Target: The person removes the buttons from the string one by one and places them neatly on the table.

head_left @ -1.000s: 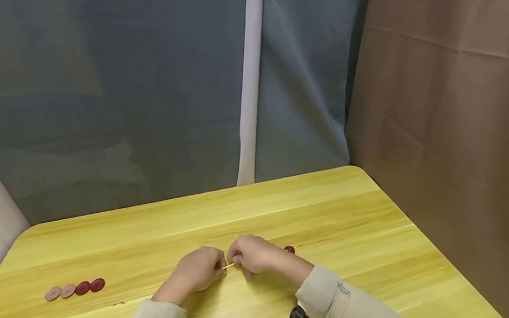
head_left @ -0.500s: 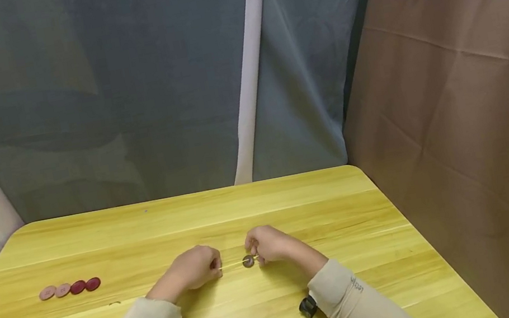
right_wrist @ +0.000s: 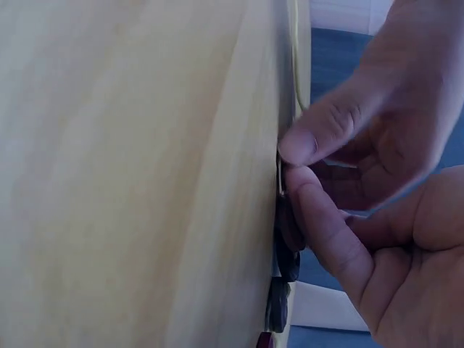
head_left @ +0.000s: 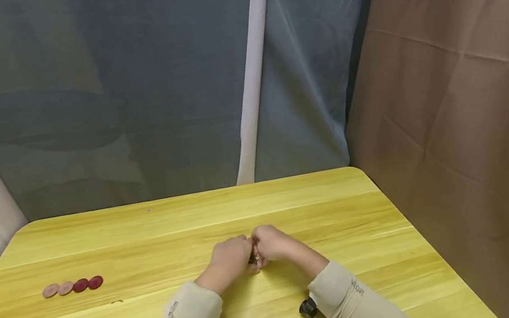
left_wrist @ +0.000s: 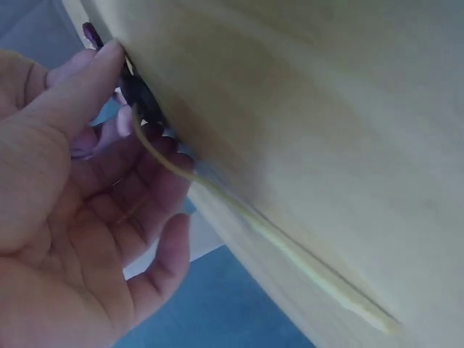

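Observation:
In the head view my left hand [head_left: 228, 260] and right hand [head_left: 274, 243] meet over the table, fingertips together around a small dark button [head_left: 253, 260]. The left wrist view has my left thumb and fingers pinching at the dark button [left_wrist: 140, 96]. From it a yellow string [left_wrist: 290, 250] trails toward the lower right. In the right wrist view my right thumb lies against dark buttons [right_wrist: 291, 226] strung below the left thumb. Further along hang another dark button [right_wrist: 278, 304] and a red one [right_wrist: 265, 339]. My fingers hide part of the string.
On the left of the wooden table [head_left: 168, 219] lies a row of two pale pink buttons [head_left: 51, 290] and two dark red buttons [head_left: 81, 285]. A black wrist device [head_left: 308, 309] sits by the right cuff. Grey [head_left: 145, 87] and brown [head_left: 457, 89] cloths surround the table.
The right hand first moved right, uncovering the dark button on the taut string. Then my left hand slid right along the string to meet the right hand at the button.

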Tool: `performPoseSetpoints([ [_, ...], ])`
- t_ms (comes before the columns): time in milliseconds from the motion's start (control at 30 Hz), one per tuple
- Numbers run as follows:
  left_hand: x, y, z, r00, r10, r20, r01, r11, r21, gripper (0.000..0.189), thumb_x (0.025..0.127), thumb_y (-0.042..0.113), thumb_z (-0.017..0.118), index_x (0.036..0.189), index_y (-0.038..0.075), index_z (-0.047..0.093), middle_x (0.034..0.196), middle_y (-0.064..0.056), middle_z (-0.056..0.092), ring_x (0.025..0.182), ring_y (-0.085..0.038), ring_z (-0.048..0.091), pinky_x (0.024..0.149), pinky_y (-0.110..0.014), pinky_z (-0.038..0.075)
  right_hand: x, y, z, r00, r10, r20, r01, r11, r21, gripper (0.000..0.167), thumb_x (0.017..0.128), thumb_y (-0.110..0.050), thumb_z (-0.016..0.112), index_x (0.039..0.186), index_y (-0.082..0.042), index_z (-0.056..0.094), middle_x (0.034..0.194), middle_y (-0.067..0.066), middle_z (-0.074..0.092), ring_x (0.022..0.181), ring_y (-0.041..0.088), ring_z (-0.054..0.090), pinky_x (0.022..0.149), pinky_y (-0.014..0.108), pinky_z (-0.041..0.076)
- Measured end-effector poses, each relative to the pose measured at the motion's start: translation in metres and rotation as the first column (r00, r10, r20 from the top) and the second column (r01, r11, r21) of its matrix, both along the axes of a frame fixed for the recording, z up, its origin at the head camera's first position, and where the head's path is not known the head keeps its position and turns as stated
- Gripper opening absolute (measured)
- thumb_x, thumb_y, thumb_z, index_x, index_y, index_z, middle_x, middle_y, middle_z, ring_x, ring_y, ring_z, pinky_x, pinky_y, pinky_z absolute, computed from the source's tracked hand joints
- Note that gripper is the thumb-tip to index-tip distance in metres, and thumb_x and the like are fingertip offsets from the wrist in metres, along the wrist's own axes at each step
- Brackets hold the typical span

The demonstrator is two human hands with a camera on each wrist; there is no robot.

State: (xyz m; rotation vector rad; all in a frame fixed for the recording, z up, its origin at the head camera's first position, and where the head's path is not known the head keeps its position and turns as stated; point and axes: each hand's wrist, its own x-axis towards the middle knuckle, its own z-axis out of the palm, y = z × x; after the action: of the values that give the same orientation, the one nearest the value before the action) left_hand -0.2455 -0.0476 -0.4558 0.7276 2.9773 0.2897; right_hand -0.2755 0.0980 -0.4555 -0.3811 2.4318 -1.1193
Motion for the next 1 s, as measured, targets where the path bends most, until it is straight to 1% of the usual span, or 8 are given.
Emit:
performPoseSetpoints([
  [133,-0.003,0.004,-0.005,1.0,0.013,0.003,-0.013,0.999,0.029,0.037,0.08,0.031,0.087,0.076,0.015,0.054,0.076,0.001,0.056,0.067,-0.013,0.047,0.062,-0.036,0.054,0.001,0.001,-0.003,1.0,-0.016,-0.002,0.015,1.0,-0.02,0.026,0.095,0.014,0.039,0.098,0.006,0.064,0.072,0.012,0.059,0.056,0.019,0.062,0.057,0.03,0.057],
  [233,-0.005,-0.001,-0.008,1.0,0.005,0.022,-0.007,0.997,0.077,0.034,0.084,0.018,0.084,0.072,0.015,0.052,0.074,0.001,0.053,0.066,-0.014,0.045,0.059,-0.034,0.048,0.002,-0.001,-0.004,1.0,-0.029,0.005,0.029,0.999,-0.019,0.027,0.097,0.013,0.04,0.106,0.008,0.064,0.076,0.013,0.061,0.057,0.02,0.064,0.058,0.031,0.058],
  [367,-0.007,-0.012,-0.01,0.997,-0.036,0.07,0.022,0.982,0.189,0.027,0.077,0.001,0.074,0.07,0.012,0.051,0.071,0.001,0.048,0.064,-0.014,0.043,0.058,-0.03,0.038,0.002,-0.004,-0.001,1.0,0.009,-0.011,-0.008,0.998,0.055,0.024,0.1,0.011,0.045,0.111,0.006,0.066,0.08,0.012,0.063,0.06,0.021,0.065,0.059,0.03,0.057],
  [500,-0.01,-0.027,-0.01,0.987,-0.112,0.116,0.068,0.942,0.328,0.023,0.077,-0.003,0.075,0.078,0.009,0.055,0.07,0.002,0.049,0.064,-0.012,0.044,0.059,-0.027,0.037,0.003,-0.008,0.0,0.996,0.084,-0.04,-0.077,0.985,0.157,0.011,0.095,0.008,0.063,0.104,0.002,0.066,0.075,0.008,0.061,0.062,0.017,0.063,0.058,0.027,0.054],
  [633,-0.015,-0.038,-0.011,0.977,-0.175,0.122,0.111,0.907,0.407,0.026,0.076,-0.004,0.079,0.084,0.007,0.057,0.073,0.002,0.056,0.066,-0.01,0.048,0.061,-0.025,0.042,0.006,-0.014,-0.002,0.983,0.131,-0.128,-0.088,0.952,0.294,0.014,0.088,-0.001,0.078,0.092,-0.005,0.065,0.072,0.002,0.058,0.058,0.011,0.057,0.057,0.023,0.05],
  [767,-0.017,-0.042,-0.013,0.975,-0.187,0.119,0.117,0.89,0.442,0.024,0.075,-0.007,0.076,0.085,0.007,0.06,0.074,0.001,0.058,0.066,-0.01,0.049,0.061,-0.025,0.044,0.009,-0.02,-0.003,0.966,0.159,-0.205,-0.066,0.916,0.395,0.02,0.091,-0.007,0.077,0.075,-0.009,0.063,0.067,-0.003,0.058,0.052,0.008,0.057,0.055,0.021,0.046],
  [933,-0.018,-0.044,-0.011,0.972,-0.185,0.146,0.098,0.881,0.464,0.022,0.075,-0.009,0.074,0.088,0.006,0.064,0.076,0.002,0.059,0.067,-0.01,0.051,0.062,-0.024,0.045,0.008,-0.019,0.0,0.977,0.122,-0.176,-0.053,0.934,0.352,0.039,0.097,-0.004,0.068,0.06,-0.007,0.056,0.055,0.003,0.061,0.045,0.012,0.06,0.047,0.02,0.042],
  [1000,-0.019,-0.044,-0.011,0.972,-0.18,0.153,0.092,0.884,0.458,0.021,0.075,-0.009,0.074,0.088,0.005,0.064,0.076,0.002,0.059,0.067,-0.01,0.051,0.062,-0.024,0.046,0.006,-0.017,0.002,0.985,0.098,-0.139,-0.051,0.95,0.308,0.038,0.097,-0.002,0.066,0.06,-0.005,0.058,0.056,0.006,0.062,0.046,0.015,0.062,0.047,0.021,0.045],
])
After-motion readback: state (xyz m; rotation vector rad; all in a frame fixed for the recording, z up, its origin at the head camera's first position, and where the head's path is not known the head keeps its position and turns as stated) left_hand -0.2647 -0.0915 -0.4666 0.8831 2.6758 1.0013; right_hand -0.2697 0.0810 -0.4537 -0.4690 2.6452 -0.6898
